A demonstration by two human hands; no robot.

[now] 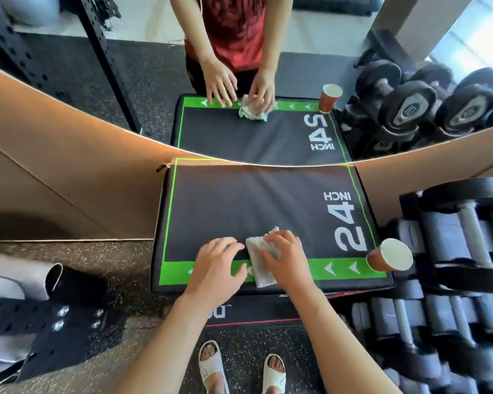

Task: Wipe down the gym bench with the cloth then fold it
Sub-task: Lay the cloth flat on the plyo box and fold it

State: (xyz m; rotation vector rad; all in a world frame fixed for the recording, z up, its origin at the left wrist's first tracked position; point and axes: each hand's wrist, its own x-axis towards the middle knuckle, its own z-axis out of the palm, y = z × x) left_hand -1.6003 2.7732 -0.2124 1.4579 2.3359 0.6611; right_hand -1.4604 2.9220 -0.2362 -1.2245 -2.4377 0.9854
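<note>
Nearest, my two hands work at the front edge of the gym bench (239, 206), a padded black top with a green band marked with arrows. My right hand (286, 257) lies over the cloth (261, 261), fingers curled down onto it and pinning it, while my left hand (215, 265) rests just beside, fingers bent and fingertips at the cloth's left edge. It lies as a narrow, already doubled strip across the green band, so I judge the wiping over and the folding under way, with at least one more fold left. Farther right, a paper cup (390, 255) sits tilted at the bench corner by the dumbbells (453, 228). Beyond, a mirror (254, 81) repeats the scene.
</note>
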